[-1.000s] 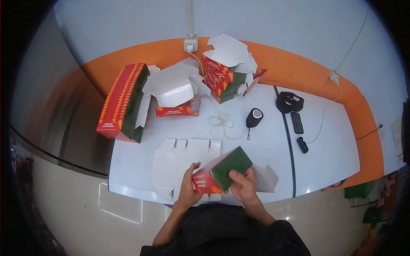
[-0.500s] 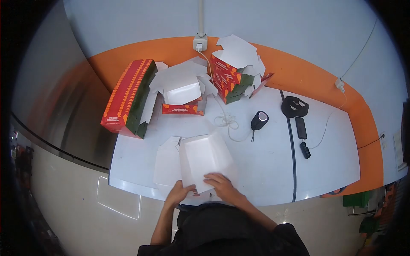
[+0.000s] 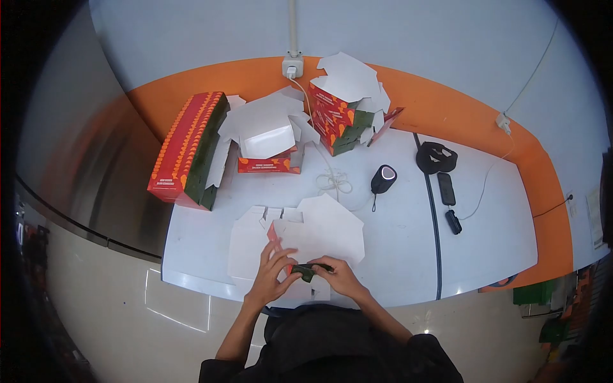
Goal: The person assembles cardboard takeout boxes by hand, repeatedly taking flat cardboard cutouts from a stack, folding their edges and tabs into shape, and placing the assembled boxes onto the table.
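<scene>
A partly folded cardboard box (image 3: 325,226) lies at the table's front edge, its white inside facing up and its wide flaps spread out. My left hand (image 3: 271,276) grips the near left corner, where a narrow red wall stands up, its thumb against a dark green flap (image 3: 304,273). On the other side, my right hand (image 3: 340,278) pinches the right end of that green flap between thumb and fingers. White slotted tabs lie below the hands at the table edge.
Red and green boxes (image 3: 185,150) stand at the back left, with an open box (image 3: 268,165) beside them. More boxes are stacked (image 3: 332,118) at the back. A black speaker (image 3: 384,179), a phone (image 3: 446,189), a black strap (image 3: 437,157) and white cables lie to the right.
The white box panel has opened out flat toward the back. Both hands have moved onto the near edge, where a red wall and a green flap now show.
</scene>
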Available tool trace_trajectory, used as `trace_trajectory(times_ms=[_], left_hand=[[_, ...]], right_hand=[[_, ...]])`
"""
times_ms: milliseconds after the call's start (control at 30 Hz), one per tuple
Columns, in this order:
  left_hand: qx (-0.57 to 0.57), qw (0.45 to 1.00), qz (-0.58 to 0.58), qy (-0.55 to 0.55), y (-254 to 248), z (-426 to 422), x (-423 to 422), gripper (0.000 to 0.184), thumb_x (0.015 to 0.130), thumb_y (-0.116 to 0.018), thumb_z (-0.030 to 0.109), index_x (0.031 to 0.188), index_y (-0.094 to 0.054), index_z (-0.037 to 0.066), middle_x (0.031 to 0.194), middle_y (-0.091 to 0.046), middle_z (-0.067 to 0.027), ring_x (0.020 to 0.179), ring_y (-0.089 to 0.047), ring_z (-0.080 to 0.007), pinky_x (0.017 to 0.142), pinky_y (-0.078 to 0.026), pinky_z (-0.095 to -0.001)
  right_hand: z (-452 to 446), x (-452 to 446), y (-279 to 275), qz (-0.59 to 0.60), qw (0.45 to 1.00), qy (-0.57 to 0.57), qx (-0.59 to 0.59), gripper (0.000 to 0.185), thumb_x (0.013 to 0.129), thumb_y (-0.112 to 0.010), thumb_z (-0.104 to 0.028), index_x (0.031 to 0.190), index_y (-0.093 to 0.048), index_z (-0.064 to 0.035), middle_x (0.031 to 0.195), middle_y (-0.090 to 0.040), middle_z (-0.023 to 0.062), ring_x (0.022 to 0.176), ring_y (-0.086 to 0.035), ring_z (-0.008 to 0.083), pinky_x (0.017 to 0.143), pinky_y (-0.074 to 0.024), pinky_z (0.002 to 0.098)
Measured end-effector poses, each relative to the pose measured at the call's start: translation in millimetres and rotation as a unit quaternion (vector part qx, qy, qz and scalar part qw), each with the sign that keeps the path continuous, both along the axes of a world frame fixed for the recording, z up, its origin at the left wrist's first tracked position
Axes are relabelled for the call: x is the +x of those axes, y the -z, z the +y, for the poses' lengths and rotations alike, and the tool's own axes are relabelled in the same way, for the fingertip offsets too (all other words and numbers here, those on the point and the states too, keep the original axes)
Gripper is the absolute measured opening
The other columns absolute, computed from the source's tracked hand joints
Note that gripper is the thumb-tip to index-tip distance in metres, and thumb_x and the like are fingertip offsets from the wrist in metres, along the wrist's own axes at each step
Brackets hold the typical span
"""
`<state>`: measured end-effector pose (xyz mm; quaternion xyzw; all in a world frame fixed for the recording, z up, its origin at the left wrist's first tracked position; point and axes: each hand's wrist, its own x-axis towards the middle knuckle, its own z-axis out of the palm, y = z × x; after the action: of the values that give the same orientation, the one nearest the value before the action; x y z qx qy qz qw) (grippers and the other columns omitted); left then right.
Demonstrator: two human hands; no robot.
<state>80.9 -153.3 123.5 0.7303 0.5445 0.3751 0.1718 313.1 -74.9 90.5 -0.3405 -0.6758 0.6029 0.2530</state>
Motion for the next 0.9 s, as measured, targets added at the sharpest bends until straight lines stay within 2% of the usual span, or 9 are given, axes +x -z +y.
trace_trajectory(times_ms=[100, 200, 400, 533, 633, 733, 800, 833, 900], left_hand=[[0.093, 0.989, -0.107, -0.043, 21, 9, 14, 0.031, 0.081, -0.084, 0.003, 0.106, -0.067, 0.007, 0.121, -0.070, -0.0097, 0.133, -0.054, -0.0403, 0.121, -0.034, -0.0575], [0.151, 0.945, -0.225, -0.182, 36, 9, 28, 0.032, 0.077, -0.086, 0.004, 0.104, -0.069, 0.007, 0.115, -0.072, -0.0100, 0.124, -0.062, -0.0385, 0.119, -0.035, -0.0594], [0.080, 0.996, -0.014, -0.022, -8, 6, 23, 0.027, 0.081, -0.086, 0.009, 0.104, -0.073, 0.009, 0.117, -0.072, -0.0074, 0.132, -0.057, -0.0343, 0.119, -0.035, -0.0576], [0.011, 1.000, -0.009, -0.027, -4, 2, 21, 0.025, 0.085, -0.083, 0.012, 0.108, -0.075, 0.008, 0.117, -0.071, -0.0079, 0.130, -0.057, -0.0324, 0.116, -0.037, -0.0566], [-0.071, 0.992, -0.049, -0.089, -13, -3, 15, 0.021, 0.088, -0.080, 0.010, 0.109, -0.075, 0.006, 0.111, -0.071, -0.0100, 0.115, -0.064, -0.0310, 0.106, -0.047, -0.0508], [-0.165, 0.961, -0.182, -0.129, -11, -7, -1, 0.017, 0.094, -0.077, 0.009, 0.108, -0.075, 0.002, 0.103, -0.071, -0.0103, 0.097, -0.068, -0.0240, 0.089, -0.055, -0.0411], [-0.172, 0.922, -0.304, -0.167, 1, -11, -9, 0.015, 0.098, -0.073, 0.010, 0.108, -0.074, 0.000, 0.098, -0.070, -0.0095, 0.087, -0.067, -0.0177, 0.078, -0.055, -0.0348], [-0.190, 0.914, -0.318, -0.163, -1, -13, -14, 0.016, 0.099, -0.072, 0.011, 0.108, -0.074, -0.001, 0.097, -0.070, -0.0087, 0.086, -0.066, -0.0156, 0.077, -0.055, -0.0338], [-0.227, 0.897, -0.346, -0.154, -7, -16, -22, 0.019, 0.102, -0.070, 0.014, 0.108, -0.073, -0.003, 0.094, -0.069, -0.0070, 0.085, -0.063, -0.0114, 0.076, -0.053, -0.0317]], right_hand=[[-1, -1, 6, -0.012, 0.999, 0.036, -0.009, 0.025, 0.102, -0.070, -0.018, 0.118, -0.074, 0.0008, 0.104, -0.076, 0.0122, 0.089, -0.066, 0.0142, 0.078, -0.0523, 0.0320], [0, -1, -9, -0.033, 0.999, 0.027, 0.004, 0.023, 0.102, -0.070, -0.016, 0.116, -0.075, 0.0013, 0.099, -0.075, 0.0122, 0.085, -0.065, 0.0145, 0.076, -0.0520, 0.0327], [-3, -1, -33, -0.045, 0.996, -0.015, 0.074, 0.023, 0.104, -0.064, -0.012, 0.122, -0.070, 0.0012, 0.092, -0.067, 0.0167, 0.079, -0.064, 0.0251, 0.074, -0.0502, 0.0377], [-4, -9, -42, -0.062, 0.990, -0.024, 0.126, 0.029, 0.105, -0.062, -0.012, 0.130, -0.064, 0.0036, 0.100, -0.071, 0.0146, 0.091, -0.069, 0.0286, 0.083, -0.0534, 0.0365], [-20, -25, -78, -0.006, 0.968, 0.092, 0.233, 0.024, 0.102, -0.065, -0.010, 0.122, -0.066, 0.0042, 0.094, -0.070, 0.0147, 0.087, -0.068, 0.0357, 0.085, -0.0538, 0.0427], [-28, -21, -125, 0.074, 0.941, 0.059, 0.324, 0.022, 0.100, -0.069, -0.010, 0.118, -0.067, 0.0023, 0.108, -0.070, 0.0170, 0.102, -0.068, 0.0338, 0.094, -0.0538, 0.0402], [-35, -1, -89, 0.148, 0.951, 0.075, 0.260, 0.026, 0.098, -0.071, -0.010, 0.121, -0.067, 0.0013, 0.120, -0.066, 0.0193, 0.113, -0.066, 0.0325, 0.099, -0.0522, 0.0402], [-35, 8, -66, 0.184, 0.953, 0.083, 0.228, 0.027, 0.098, -0.072, -0.011, 0.122, -0.067, 0.0008, 0.125, -0.065, 0.0205, 0.119, -0.064, 0.0318, 0.101, -0.0515, 0.0401], [-19, 11, -49, 0.101, 0.978, 0.095, 0.157, 0.033, 0.096, -0.074, -0.010, 0.127, -0.067, -0.0027, 0.144, -0.050, 0.0225, 0.137, -0.051, 0.0339, 0.110, -0.0455, 0.0438]])
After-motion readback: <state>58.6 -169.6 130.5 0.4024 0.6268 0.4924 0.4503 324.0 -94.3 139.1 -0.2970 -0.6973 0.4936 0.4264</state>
